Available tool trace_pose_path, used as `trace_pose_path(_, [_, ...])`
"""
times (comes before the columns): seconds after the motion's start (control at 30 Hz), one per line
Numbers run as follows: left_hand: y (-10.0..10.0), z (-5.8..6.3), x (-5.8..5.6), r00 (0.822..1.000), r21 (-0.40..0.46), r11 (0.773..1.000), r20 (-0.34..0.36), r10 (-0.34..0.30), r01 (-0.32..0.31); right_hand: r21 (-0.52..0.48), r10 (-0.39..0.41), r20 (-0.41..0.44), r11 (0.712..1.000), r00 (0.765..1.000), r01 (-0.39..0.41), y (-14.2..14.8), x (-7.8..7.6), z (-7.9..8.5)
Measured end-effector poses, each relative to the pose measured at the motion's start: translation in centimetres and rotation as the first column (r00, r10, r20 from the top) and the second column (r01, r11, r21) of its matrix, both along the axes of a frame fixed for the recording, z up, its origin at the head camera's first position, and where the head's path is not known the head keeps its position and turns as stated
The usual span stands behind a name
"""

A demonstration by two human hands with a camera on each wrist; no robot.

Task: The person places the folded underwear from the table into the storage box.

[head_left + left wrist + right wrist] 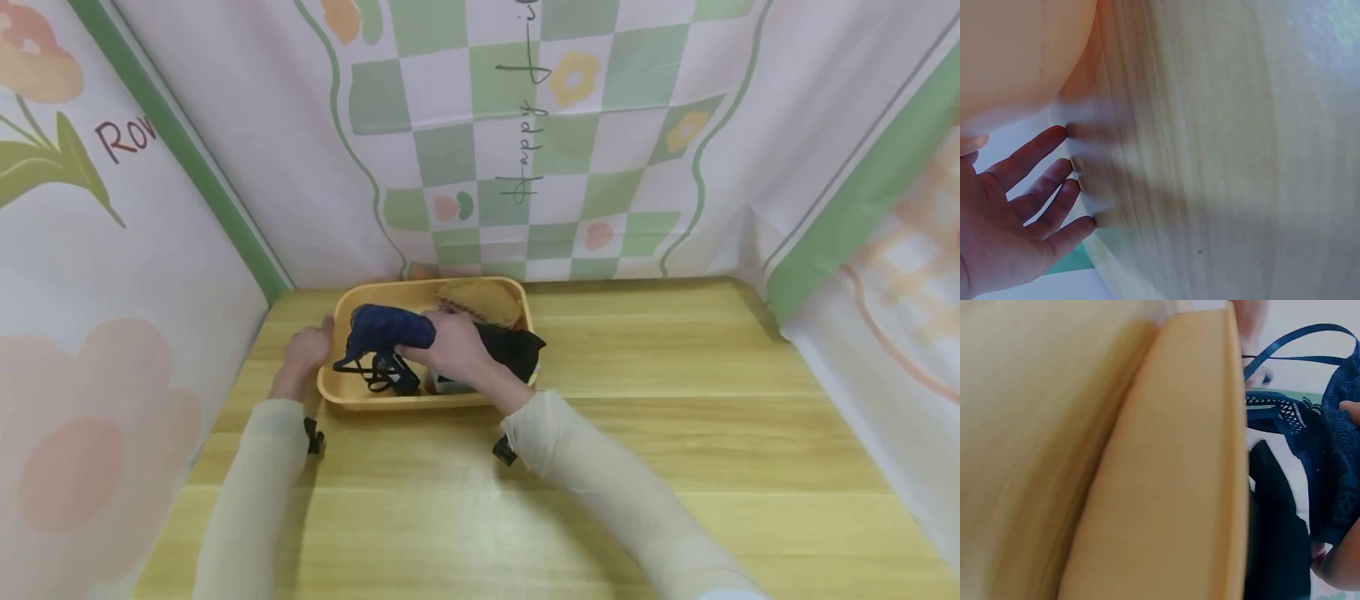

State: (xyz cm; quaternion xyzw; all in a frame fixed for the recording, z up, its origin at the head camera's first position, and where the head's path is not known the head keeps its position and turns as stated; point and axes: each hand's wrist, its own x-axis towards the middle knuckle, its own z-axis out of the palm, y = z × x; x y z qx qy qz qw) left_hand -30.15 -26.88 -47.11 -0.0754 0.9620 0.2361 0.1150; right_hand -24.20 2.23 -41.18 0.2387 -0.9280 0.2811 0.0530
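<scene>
My right hand (457, 343) grips a navy lace bra (390, 327) above the left half of a yellow-orange plastic bin (427, 402). One thin strap of the bra hangs loose in the right wrist view. At the bin's left end is my left hand (306, 352). Its thumb touches the rim, while the other fingers (1032, 159) spread loosely outside, tips against the wooden table. Inside the bin, a dark bundled item (401, 375) lies below the bra. Black cloth (513, 350) and a mustard-coloured piece (480, 302) lie on the right side, partly behind my hand.
The wooden table (637, 500) stretches to the right and front of the bin. A printed curtain (555, 133) rises directly behind the bin, and another printed sheet (150, 292) bounds the left side. Small black cameras sit on both wrists.
</scene>
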Motion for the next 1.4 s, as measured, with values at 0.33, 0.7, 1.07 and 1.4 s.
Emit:
trace_pose_path(0.33, [-0.1,0.0,-0.2,1.0,0.008,1.0,0.001,0.001,-0.001,0.309,-0.071,-0.128,0.945,0.989,0.107,-2.4,0.1,-1.6])
trace_pose_path(0.7, [0.0,0.1,-0.2,1.0,0.022,0.999,0.006,0.026,-0.026,0.532,-0.049,-0.106,0.841,0.993,0.098,-3.6,0.1,-3.0])
trace_pose_path(1.07, [0.1,0.3,-0.4,0.998,0.051,0.997,0.033,0.049,-0.05,0.526,-0.015,-0.09,0.848,0.996,0.06,-3.3,0.3,-2.6])
trace_pose_path(1.4, [-0.4,0.9,-0.5,0.996,0.074,0.997,0.089,-0.003,-0.003,0.41,0.045,-0.107,0.912,0.993,0.003,-2.6,1.0,-1.4])
